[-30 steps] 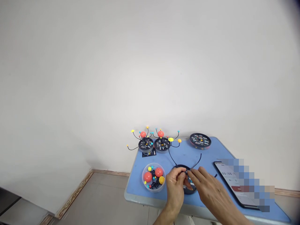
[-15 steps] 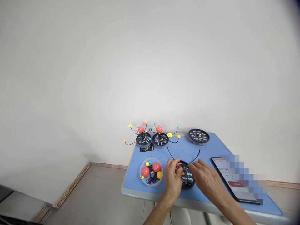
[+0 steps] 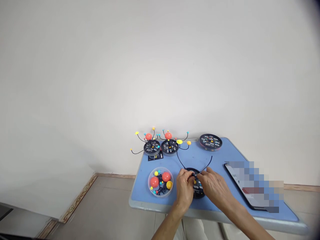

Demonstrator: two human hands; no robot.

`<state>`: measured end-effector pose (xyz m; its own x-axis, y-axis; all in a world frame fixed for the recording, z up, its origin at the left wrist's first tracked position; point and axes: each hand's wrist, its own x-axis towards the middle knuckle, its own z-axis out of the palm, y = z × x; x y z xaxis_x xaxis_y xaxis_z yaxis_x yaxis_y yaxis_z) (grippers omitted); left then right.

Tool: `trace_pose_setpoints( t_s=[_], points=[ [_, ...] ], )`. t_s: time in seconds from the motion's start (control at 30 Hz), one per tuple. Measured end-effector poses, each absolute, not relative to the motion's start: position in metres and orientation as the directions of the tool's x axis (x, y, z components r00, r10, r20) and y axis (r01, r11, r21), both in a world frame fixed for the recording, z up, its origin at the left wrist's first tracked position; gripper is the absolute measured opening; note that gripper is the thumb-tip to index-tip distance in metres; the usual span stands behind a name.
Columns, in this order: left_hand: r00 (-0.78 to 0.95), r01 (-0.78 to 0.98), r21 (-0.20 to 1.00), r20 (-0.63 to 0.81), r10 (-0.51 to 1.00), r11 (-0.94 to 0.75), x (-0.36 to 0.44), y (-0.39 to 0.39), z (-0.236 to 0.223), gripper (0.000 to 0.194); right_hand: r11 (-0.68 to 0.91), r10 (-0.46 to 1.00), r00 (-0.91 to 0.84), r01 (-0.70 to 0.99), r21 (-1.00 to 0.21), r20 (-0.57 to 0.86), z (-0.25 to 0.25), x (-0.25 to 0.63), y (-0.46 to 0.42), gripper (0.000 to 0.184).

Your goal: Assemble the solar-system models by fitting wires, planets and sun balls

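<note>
"Left hand (image 3: 185,186) first: what is it doing?"

"Its thumb and fingers are bent in together at the middle of a round black base (image 3: 198,191), by a small dark piece. Whether they are clamped on that piece I can't tell; the fingers hide it."

"And the right hand (image 3: 213,186)?"

"Close beside it, fingertips gathered at the lower end of a curved black rod (image 3: 208,162). I can't make out whether they grip it. The rod's free end points up and away, past the knuckles."

"Where is the base, exactly?"

"Flat near the front edge of the blue surface (image 3: 217,157), under both hands, its lettered face partly showing. Another thin rod (image 3: 180,161) rises from its far left side."

"What's around it?"

"To the left, a clear tub (image 3: 161,196) with red domes, a yellow-orange cup, small coloured balls and black bits. Behind, by the wall, two models with red domes and branching arms, one at the left (image 3: 152,147), its neighbour (image 3: 170,147) just beside it. Back right, a lettered disc (image 3: 210,141). Right of the hands, a phone (image 3: 246,193), partly blurred out."
</note>
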<state>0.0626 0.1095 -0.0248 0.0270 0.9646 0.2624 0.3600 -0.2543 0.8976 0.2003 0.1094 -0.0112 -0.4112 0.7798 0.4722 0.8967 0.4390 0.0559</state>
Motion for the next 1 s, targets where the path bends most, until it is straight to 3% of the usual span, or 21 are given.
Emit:
trace_pose_setpoints(
  t_s=[0.3, 0.47, 0.63, 0.73, 0.9, 1.0],
  points=[
    [0.024, 0.578, 0.805, 0.148, 0.989, -0.135, 0.062, 0.118, -0.031, 0.025, 0.433, 0.775, -0.405, 0.899, 0.059, 0.485, -0.031, 0.198, 0.114, 0.033],
    [0.019, 0.571, 0.809, 0.16, 0.987, -0.142, 0.066, 0.117, -0.035, 0.026, 0.464, 0.749, -0.437, 0.882, 0.076, 0.497, -0.036, 0.198, 0.113, 0.032],
    [-0.035, 0.536, 0.836, 0.161, 0.986, -0.117, 0.063, 0.107, -0.031, 0.043, 0.467, 0.732, -0.458, 0.876, 0.118, 0.505, -0.035, 0.205, 0.112, 0.031],
    [-0.065, 0.517, 0.845, 0.202, 0.977, -0.14, 0.042, 0.092, -0.024, 0.037, 0.446, 0.721, -0.443, 0.885, 0.133, 0.533, -0.023, 0.21, 0.105, 0.025],
    [-0.232, 0.56, 0.815, 0.325, 0.917, -0.148, -0.021, 0.06, -0.02, 0.023, 0.569, 0.679, -0.456, 0.822, -0.019, 0.575, 0.001, 0.182, 0.089, 0.015],
    [-0.308, 0.611, 0.786, 0.348, 0.885, -0.097, -0.052, 0.045, -0.024, 0.024, 0.67, 0.694, -0.591, 0.739, -0.069, 0.412, 0.01, 0.14, 0.09, 0.023]
  ],
)
